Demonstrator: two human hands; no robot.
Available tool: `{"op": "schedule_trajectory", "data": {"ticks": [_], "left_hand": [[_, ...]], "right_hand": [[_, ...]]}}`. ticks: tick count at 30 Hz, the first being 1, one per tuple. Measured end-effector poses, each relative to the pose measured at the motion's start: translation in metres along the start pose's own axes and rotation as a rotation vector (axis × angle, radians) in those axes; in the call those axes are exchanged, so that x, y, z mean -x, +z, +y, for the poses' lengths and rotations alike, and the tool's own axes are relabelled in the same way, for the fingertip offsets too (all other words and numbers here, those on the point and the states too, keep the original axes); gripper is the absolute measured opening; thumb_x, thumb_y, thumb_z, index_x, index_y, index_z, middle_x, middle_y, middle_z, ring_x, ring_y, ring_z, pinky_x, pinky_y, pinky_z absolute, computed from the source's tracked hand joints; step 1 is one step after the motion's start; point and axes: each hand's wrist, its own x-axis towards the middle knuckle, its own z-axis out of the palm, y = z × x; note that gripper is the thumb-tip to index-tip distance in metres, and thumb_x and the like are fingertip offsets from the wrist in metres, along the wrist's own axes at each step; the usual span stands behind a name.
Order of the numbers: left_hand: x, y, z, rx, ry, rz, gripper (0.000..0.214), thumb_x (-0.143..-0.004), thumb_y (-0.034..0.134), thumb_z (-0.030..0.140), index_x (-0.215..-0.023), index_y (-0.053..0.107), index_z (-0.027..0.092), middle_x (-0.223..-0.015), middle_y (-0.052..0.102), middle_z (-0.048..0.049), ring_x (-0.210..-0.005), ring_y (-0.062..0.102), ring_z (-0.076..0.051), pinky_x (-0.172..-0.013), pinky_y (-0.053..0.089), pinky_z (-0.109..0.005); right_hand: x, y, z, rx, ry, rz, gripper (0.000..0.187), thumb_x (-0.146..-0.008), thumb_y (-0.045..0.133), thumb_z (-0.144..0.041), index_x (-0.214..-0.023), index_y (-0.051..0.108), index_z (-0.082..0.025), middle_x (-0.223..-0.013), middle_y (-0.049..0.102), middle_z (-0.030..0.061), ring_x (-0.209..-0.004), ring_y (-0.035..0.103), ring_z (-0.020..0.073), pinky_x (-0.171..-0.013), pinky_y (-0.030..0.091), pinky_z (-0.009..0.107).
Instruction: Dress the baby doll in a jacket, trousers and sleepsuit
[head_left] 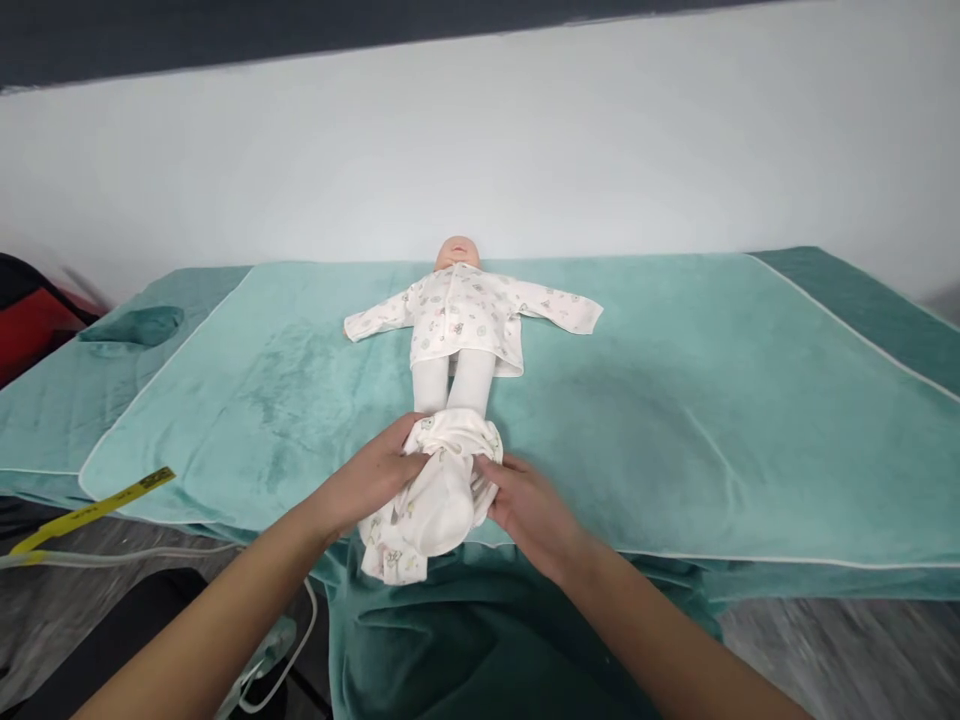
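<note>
A baby doll [457,252] lies on its back on the green bed, its head toward the wall. It wears a white printed shirt [466,315] with both sleeves spread out, and its legs look white. Around the lower legs are bunched white printed baby trousers [431,515], one end hanging past the bed's front edge. My left hand [390,462] grips the bunched cloth on its left side, thumb on top. On the opposite side, my right hand [525,505] pinches the same cloth. The doll's feet are partly hidden by the folds.
The bed is covered with a green plush sheet [637,430], with a face hole [135,326] at its left end. A yellow tag strip [97,510] and a pale tube [150,553] are at the lower left. A white wall [480,150] stands behind.
</note>
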Motion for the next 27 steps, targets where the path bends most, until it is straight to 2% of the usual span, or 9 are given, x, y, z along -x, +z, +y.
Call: {"op": "schedule_trajectory", "data": {"ticks": [5,9,13,17,22,27], "left_hand": [[-0.002,0.005,-0.003,0.032,0.035,0.027,0.055,-0.079,0.07,0.045,-0.128,0.059,0.022,-0.123,0.068,-0.0071,-0.107,0.064,-0.03,-0.089,0.049,-0.035],[-0.008,0.007,0.001,0.087,0.109,0.039,0.054,-0.078,0.071,0.044,-0.125,0.06,0.02,-0.121,0.069,-0.0078,-0.108,0.063,-0.029,-0.089,0.05,-0.036],[-0.025,0.011,0.008,0.11,0.203,0.125,0.048,-0.078,0.071,0.041,-0.12,0.062,0.02,-0.12,0.069,-0.0075,-0.11,0.062,-0.028,-0.093,0.048,-0.036],[-0.042,0.017,0.014,0.0,0.32,0.227,0.035,-0.084,0.064,0.041,-0.112,0.066,0.02,-0.122,0.068,-0.0067,-0.115,0.06,-0.026,-0.101,0.044,-0.035],[-0.065,0.017,0.008,-0.137,0.52,0.275,0.031,-0.09,0.058,0.037,-0.116,0.066,0.022,-0.125,0.066,-0.0067,-0.12,0.058,-0.023,-0.106,0.039,-0.034],[-0.086,0.014,0.003,-0.263,0.702,0.377,0.027,-0.092,0.055,0.032,-0.115,0.065,0.023,-0.118,0.067,-0.006,-0.111,0.061,-0.022,-0.102,0.043,-0.035]], "right_hand": [[-0.003,0.004,0.0,0.016,-0.026,0.009,0.04,-0.076,0.078,-0.044,-0.104,0.073,-0.016,-0.095,0.076,0.008,-0.091,0.07,0.0237,-0.087,0.053,0.037],[-0.006,0.001,-0.003,0.056,-0.101,-0.02,0.041,-0.076,0.078,-0.043,-0.105,0.074,-0.016,-0.092,0.077,0.0067,-0.09,0.07,0.0241,-0.088,0.052,0.037],[-0.015,-0.004,-0.008,0.154,-0.213,-0.016,0.036,-0.079,0.076,-0.041,-0.108,0.074,-0.02,-0.102,0.077,0.0052,-0.096,0.069,0.0236,-0.093,0.05,0.037],[-0.023,-0.005,-0.014,0.154,-0.292,0.045,0.037,-0.078,0.077,-0.04,-0.111,0.072,-0.025,-0.116,0.074,0.0036,-0.107,0.066,0.025,-0.096,0.05,0.038],[-0.028,-0.001,-0.022,0.077,-0.323,0.017,0.038,-0.078,0.076,-0.035,-0.115,0.07,-0.025,-0.12,0.072,0.0045,-0.113,0.064,0.026,-0.097,0.05,0.039],[-0.048,-0.007,-0.025,0.062,-0.392,0.1,0.047,-0.078,0.074,-0.038,-0.122,0.067,-0.022,-0.124,0.07,0.0078,-0.112,0.065,0.0284,-0.097,0.052,0.044]]}}
